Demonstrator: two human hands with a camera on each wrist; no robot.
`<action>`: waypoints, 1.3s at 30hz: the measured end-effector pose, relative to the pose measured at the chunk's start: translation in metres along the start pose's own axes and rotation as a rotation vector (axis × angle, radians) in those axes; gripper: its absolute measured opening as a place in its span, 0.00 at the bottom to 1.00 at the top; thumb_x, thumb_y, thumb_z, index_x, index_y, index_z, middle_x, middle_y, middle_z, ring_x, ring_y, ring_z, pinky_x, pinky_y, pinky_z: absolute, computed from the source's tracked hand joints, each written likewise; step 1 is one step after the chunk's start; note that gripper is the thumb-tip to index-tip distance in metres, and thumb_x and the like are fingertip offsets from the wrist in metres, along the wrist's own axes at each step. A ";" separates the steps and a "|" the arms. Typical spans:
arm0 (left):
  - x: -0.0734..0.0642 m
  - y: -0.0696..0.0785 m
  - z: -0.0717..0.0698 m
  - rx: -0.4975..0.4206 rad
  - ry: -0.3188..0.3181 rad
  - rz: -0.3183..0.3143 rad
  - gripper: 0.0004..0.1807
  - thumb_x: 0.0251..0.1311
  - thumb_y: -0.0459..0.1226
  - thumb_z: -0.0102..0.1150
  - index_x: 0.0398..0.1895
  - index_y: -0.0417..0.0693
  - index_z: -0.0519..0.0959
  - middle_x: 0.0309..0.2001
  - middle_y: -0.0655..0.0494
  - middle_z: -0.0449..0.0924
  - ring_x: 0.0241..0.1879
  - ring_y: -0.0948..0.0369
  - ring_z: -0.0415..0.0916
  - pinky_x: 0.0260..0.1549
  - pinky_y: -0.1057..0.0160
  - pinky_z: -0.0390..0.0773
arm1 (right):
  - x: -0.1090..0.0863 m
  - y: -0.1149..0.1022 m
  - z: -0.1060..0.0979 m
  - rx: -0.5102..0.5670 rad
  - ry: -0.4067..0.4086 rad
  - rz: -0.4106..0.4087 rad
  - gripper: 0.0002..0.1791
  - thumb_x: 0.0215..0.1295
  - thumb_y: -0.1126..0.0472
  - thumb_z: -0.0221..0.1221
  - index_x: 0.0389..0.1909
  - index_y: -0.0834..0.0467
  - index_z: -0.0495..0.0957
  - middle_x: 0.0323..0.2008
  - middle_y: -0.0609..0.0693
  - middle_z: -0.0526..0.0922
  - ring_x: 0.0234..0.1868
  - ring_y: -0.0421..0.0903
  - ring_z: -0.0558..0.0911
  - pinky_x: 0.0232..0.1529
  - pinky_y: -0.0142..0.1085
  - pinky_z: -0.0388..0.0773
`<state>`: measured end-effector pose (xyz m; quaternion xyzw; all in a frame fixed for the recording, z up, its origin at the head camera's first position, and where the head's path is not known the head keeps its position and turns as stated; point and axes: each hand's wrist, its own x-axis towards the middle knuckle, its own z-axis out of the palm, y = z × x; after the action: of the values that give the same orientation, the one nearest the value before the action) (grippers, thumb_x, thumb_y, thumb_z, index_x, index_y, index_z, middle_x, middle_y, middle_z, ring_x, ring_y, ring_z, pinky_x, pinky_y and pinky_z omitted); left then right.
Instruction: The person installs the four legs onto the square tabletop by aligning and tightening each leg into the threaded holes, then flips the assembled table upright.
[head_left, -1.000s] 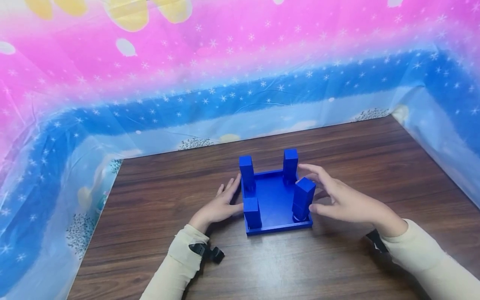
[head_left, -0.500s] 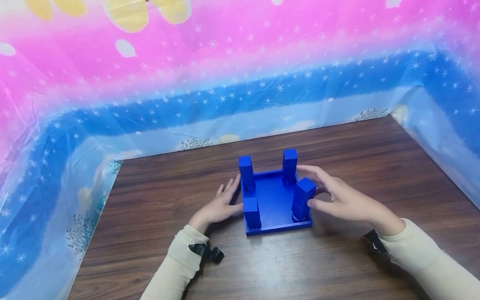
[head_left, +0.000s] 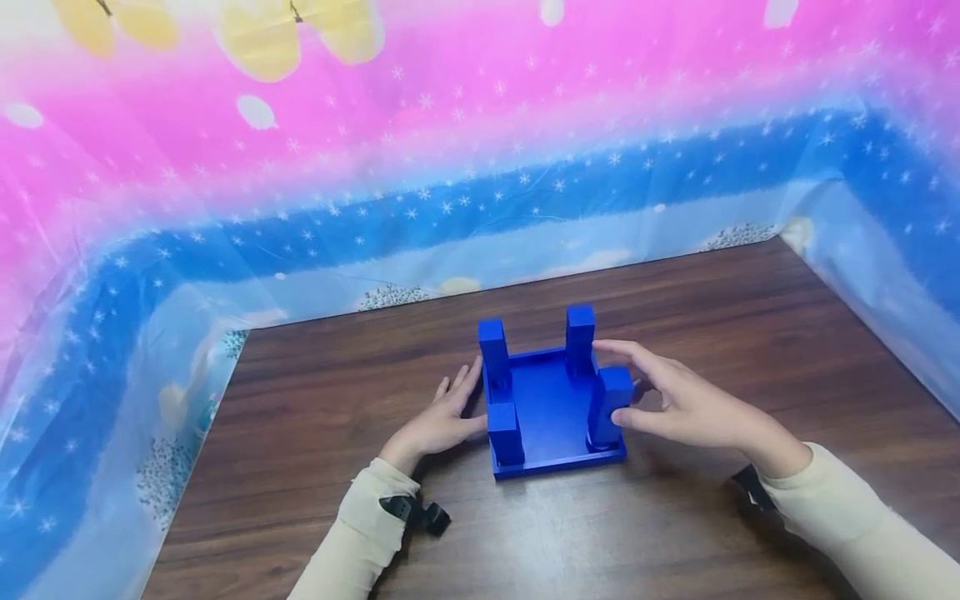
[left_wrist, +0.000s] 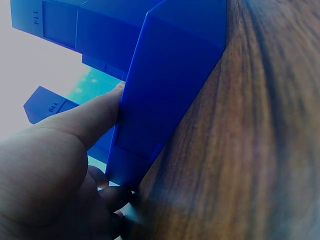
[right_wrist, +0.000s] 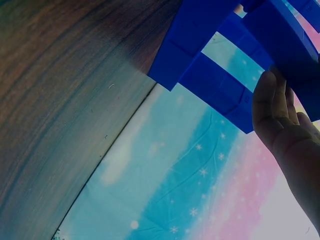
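Observation:
In the head view a blue square base point(head_left: 547, 417) with raised rims lies on the table and bears blue posts at its corners. My left hand point(head_left: 437, 429) rests along its left rim, fingers and thumb spread. In the left wrist view that thumb touches the rim's outer wall point(left_wrist: 160, 80). My right hand point(head_left: 686, 408) pinches the near right post point(head_left: 613, 396) between thumb and fingers; its index finger reaches out beside the far right post point(head_left: 580, 337). The far left post point(head_left: 492, 350) and near left post point(head_left: 505, 433) stand upright.
The brown wood-grain table point(head_left: 337, 375) extends around the base. A pink and blue patterned cloth point(head_left: 450, 183) hangs along its back and sides. A black strap with a small device point(head_left: 420, 510) is on the left wrist.
The right hand has closed its thumb onto the near right post, which has turned so its sides line up with the base. The left hand stays in place; the head view has tilted slightly.

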<state>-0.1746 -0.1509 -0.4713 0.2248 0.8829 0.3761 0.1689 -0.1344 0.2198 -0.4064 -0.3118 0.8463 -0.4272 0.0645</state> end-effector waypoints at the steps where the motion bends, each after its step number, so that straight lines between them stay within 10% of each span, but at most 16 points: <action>1: -0.001 0.000 0.001 -0.005 -0.001 0.001 0.57 0.72 0.57 0.61 0.87 0.42 0.37 0.86 0.42 0.39 0.85 0.46 0.30 0.80 0.43 0.28 | -0.001 0.000 0.000 -0.003 -0.001 0.010 0.45 0.69 0.58 0.71 0.81 0.50 0.58 0.73 0.60 0.73 0.51 0.50 0.80 0.36 0.40 0.84; 17: 0.000 -0.001 0.000 -0.006 -0.016 -0.002 0.56 0.73 0.54 0.61 0.87 0.43 0.36 0.86 0.44 0.38 0.85 0.48 0.29 0.80 0.45 0.26 | 0.000 -0.001 0.002 -0.063 -0.004 -0.004 0.47 0.68 0.51 0.73 0.81 0.52 0.59 0.62 0.54 0.78 0.32 0.42 0.78 0.30 0.36 0.78; 32: 0.000 0.002 -0.002 0.000 -0.030 -0.003 0.55 0.74 0.51 0.61 0.86 0.42 0.35 0.86 0.44 0.37 0.84 0.48 0.28 0.80 0.45 0.24 | -0.002 0.003 -0.007 -0.006 -0.080 -0.068 0.51 0.65 0.70 0.69 0.84 0.48 0.53 0.72 0.63 0.74 0.62 0.57 0.80 0.28 0.36 0.78; 39: 0.000 0.002 -0.002 0.000 -0.032 -0.004 0.55 0.74 0.51 0.61 0.86 0.42 0.35 0.86 0.44 0.37 0.84 0.48 0.28 0.80 0.46 0.25 | -0.002 0.002 -0.007 -0.035 -0.067 -0.050 0.48 0.69 0.66 0.68 0.83 0.48 0.54 0.74 0.63 0.71 0.72 0.65 0.73 0.55 0.55 0.82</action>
<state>-0.1747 -0.1506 -0.4688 0.2291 0.8806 0.3720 0.1836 -0.1360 0.2263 -0.4041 -0.3479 0.8429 -0.4033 0.0767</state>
